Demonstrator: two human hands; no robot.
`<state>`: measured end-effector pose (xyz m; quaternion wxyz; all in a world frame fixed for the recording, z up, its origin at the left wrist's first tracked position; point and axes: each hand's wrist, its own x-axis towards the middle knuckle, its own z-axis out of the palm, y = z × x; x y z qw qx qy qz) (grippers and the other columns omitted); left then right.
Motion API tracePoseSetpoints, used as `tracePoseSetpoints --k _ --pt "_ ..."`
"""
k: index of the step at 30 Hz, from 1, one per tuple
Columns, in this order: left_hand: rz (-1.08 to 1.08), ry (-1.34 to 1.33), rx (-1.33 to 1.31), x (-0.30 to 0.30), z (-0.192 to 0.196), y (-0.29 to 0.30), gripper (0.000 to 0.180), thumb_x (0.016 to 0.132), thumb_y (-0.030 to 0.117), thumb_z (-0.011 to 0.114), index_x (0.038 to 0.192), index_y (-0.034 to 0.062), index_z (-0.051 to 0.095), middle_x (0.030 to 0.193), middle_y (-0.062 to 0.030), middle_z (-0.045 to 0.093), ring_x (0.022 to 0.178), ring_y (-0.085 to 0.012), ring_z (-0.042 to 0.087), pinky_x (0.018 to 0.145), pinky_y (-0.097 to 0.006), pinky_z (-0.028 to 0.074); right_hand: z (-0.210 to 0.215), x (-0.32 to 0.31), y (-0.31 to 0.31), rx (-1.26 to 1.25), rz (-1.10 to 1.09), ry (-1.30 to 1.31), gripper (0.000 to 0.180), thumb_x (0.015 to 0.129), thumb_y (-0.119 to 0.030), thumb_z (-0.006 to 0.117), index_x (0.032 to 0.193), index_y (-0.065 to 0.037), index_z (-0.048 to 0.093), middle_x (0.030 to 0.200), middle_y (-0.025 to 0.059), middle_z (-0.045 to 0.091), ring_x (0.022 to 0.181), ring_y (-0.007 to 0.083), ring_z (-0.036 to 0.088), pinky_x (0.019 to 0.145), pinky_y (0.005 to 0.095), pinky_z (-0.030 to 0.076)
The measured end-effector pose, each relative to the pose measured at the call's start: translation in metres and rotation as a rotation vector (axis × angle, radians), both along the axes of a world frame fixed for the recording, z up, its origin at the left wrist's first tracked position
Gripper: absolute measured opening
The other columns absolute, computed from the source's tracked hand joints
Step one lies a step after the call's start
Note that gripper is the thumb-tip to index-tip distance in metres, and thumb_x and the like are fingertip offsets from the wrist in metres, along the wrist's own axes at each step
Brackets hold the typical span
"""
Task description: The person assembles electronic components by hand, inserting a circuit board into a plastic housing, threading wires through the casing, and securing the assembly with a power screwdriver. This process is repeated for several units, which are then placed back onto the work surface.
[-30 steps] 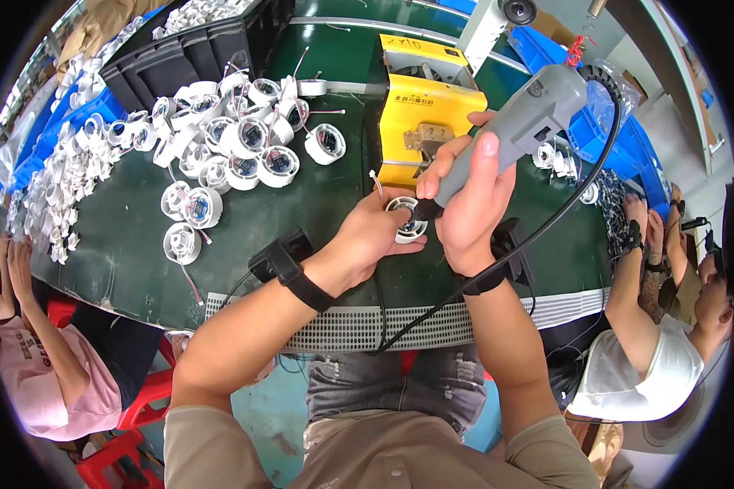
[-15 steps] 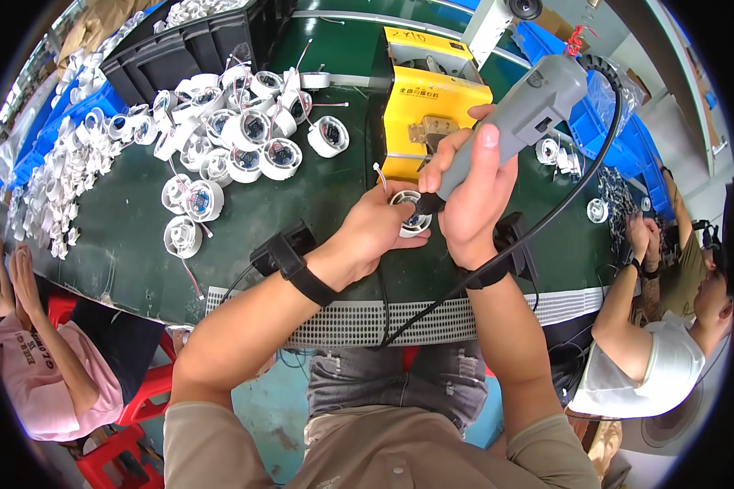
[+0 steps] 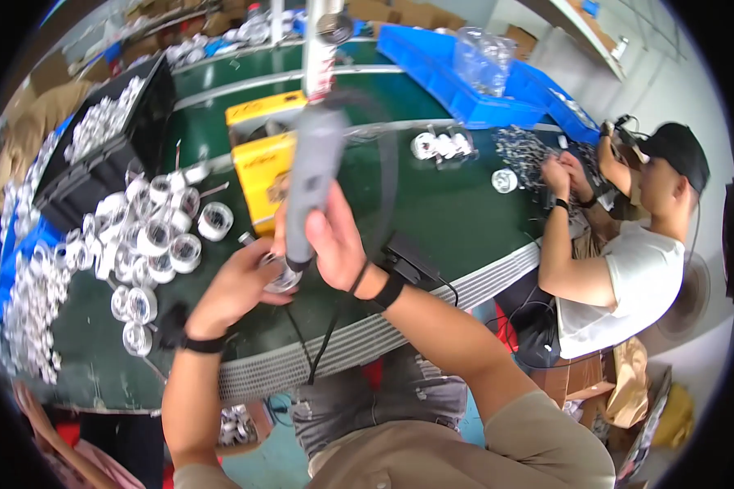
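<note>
Right grip (image 3: 339, 248) holds gray driver (image 3: 313, 159) — left grip (image 3: 235, 284), round part (image 3: 284, 281) (white).

Brightly lit. Smeared at the grey power tool (image 3: 316, 159) and its cable (image 3: 390, 175), right of the yellow box (image 3: 251, 179). Blackened, far outward from the box, at all corners.

The person wears a khaki-brown, short-sleeved cloth shirt (image 3: 440, 456). Beyond the shirt's hem are faded grey denim jeans (image 3: 330, 411) with pale, frayed patches at the thighs. Farther from the shirt, a wide black strap (image 3: 204, 345) circles the wrist of the bare left hand (image 3: 240, 281). A matching black wristband (image 3: 390, 291) and a thinner dark band (image 3: 360, 277) circle the wrist of the bare right hand (image 3: 334, 244), farther from the shirt than the right sleeve (image 3: 538, 432).
</note>
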<state>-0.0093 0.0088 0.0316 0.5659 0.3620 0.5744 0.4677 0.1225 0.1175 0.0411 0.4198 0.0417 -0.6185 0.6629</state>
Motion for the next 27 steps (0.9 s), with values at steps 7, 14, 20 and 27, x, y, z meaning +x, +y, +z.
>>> tracePoseSetpoints --k 7,14,20,27 --pt "0.71 1.489 0.241 -0.062 0.018 -0.045 0.047 0.083 0.01 0.063 0.128 0.0049 0.051 0.128 -0.0221 0.05 0.112 -0.0352 0.055 0.089 -0.045 0.048 0.001 0.136 0.154 0.724 -1.448 -0.534 0.034 0.078 -0.019 0.072 0.105 -0.001 0.06 0.099 0.016 0.063 0.097 0.027 0.06 0.085 0.036 0.047" --pt "0.375 1.127 0.364 -0.038 0.046 -0.046 0.012 0.076 0.004 0.064 0.088 0.0009 0.065 0.084 -0.0165 0.064 0.084 -0.0344 0.061 0.077 -0.039 0.047 -0.056 0.266 0.251 0.544 -1.579 -1.163 0.047 0.066 -0.024 0.077 0.106 -0.005 0.06 0.095 0.0189 0.065 0.093 0.0365 0.059 0.085 0.0444 0.047" --pt "-0.712 0.408 0.232 0.007 0.031 -0.02 0.03 0.092 0.021 0.062 0.112 -0.0002 0.062 0.099 -0.0096 0.069 0.092 -0.0161 0.067 0.08 -0.029 0.053 -0.009 0.171 0.101 1.015 -1.106 -0.813 0.042 0.064 -0.019 0.077 0.102 -0.007 0.063 0.091 0.0133 0.061 0.093 0.0324 0.054 0.086 0.0432 0.039" --pt "-0.109 -0.318 0.236 0.046 -0.012 0.001 0.055 0.101 0.03 0.043 0.145 0.0013 0.025 0.135 -0.0141 0.044 0.123 -0.0235 0.048 0.103 -0.04 0.042 0.007 0.07 0.008 0.943 -0.455 -0.559 0.045 0.068 -0.021 0.079 0.107 -0.008 0.06 0.092 0.0118 0.062 0.091 0.0331 0.058 0.085 0.0405 0.045"
